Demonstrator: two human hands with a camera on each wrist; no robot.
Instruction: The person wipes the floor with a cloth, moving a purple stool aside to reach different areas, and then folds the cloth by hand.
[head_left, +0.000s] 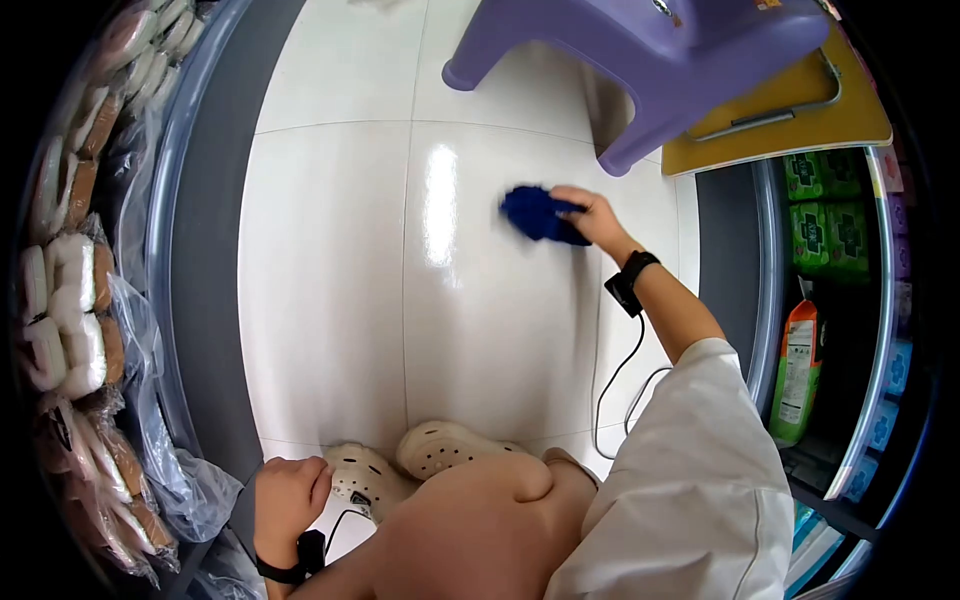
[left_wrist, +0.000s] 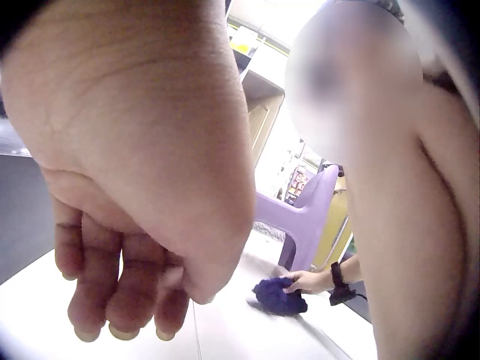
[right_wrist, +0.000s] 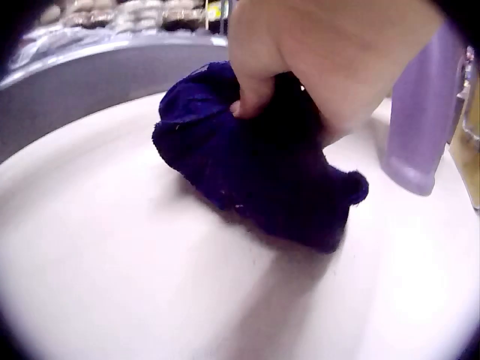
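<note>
At the left, nothing is held by the left hand [head_left: 290, 498], its fingers loosely curled. Further right, a blue cloth [head_left: 532, 212] is pinched, bunched, between thumb and fingers of the right hand [head_left: 598, 218], on or just above the white floor [head_left: 330, 250]. Wiping is probably best done with the cloth spread flat, pressed evenly and steered clear of the purple stool [head_left: 640, 60].

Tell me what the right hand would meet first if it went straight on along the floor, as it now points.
Past its blue cloth, the right hand would probably meet the grey shelf base across the tiled floor; the purple stool leg seems beside that line, depth unclear.
</note>
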